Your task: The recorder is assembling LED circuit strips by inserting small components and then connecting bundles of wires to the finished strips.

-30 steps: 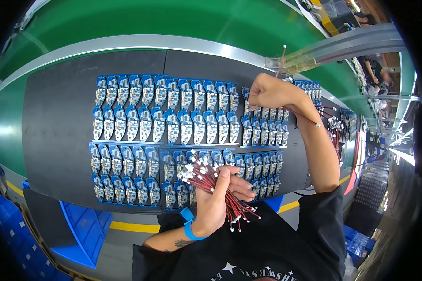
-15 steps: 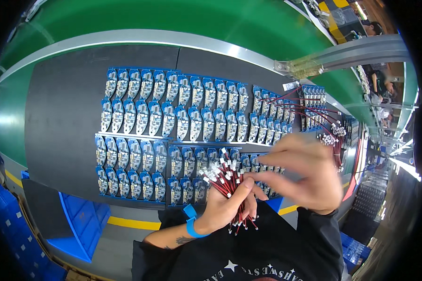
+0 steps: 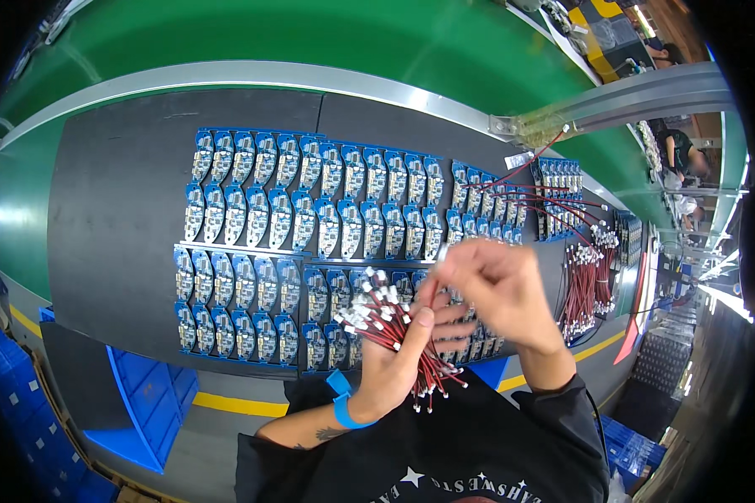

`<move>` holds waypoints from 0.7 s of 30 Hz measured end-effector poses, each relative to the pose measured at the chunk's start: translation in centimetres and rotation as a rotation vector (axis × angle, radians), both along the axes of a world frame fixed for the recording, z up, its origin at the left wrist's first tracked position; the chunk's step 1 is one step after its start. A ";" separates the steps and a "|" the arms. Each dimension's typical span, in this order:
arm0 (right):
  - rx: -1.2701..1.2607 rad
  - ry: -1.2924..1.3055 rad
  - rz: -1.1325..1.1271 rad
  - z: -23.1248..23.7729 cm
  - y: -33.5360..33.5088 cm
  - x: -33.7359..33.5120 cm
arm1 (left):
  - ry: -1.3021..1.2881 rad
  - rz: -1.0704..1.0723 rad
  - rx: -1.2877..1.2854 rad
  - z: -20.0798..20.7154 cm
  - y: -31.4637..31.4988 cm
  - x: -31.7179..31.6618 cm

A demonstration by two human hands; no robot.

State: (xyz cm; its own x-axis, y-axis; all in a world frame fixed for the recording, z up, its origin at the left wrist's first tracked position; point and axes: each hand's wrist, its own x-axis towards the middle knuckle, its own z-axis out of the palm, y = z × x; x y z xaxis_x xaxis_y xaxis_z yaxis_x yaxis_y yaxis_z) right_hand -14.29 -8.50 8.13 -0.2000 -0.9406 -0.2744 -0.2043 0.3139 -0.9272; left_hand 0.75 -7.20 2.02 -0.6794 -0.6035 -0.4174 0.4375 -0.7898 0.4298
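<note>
Right hand [image 3: 507, 289] was over the 2 o'clock boards [image 3: 476, 199] a second ago; now it's near 4 o'clock, pinching what looks like one red cable [image 3: 433, 289], so probably another's singled out. Left hand [image 3: 394, 356] grips the bunch [image 3: 384, 317] at 6, too tangled to count. Counter's [image 3: 117, 210] 10 o'clock panel [image 3: 258, 208]: twelve boards.

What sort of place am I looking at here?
Probably a factory's electronics assembly line: rows of blue circuit boards lie on a black mat, the left hand holds a bunch of white-tipped red cables, and a green surface, perhaps a conveyor belt, runs alongside.
</note>
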 end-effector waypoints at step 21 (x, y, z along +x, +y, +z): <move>0.359 0.683 0.400 -4.3 -10.4 -8.1 | -0.066 0.026 0.064 -0.4 -0.1 0.8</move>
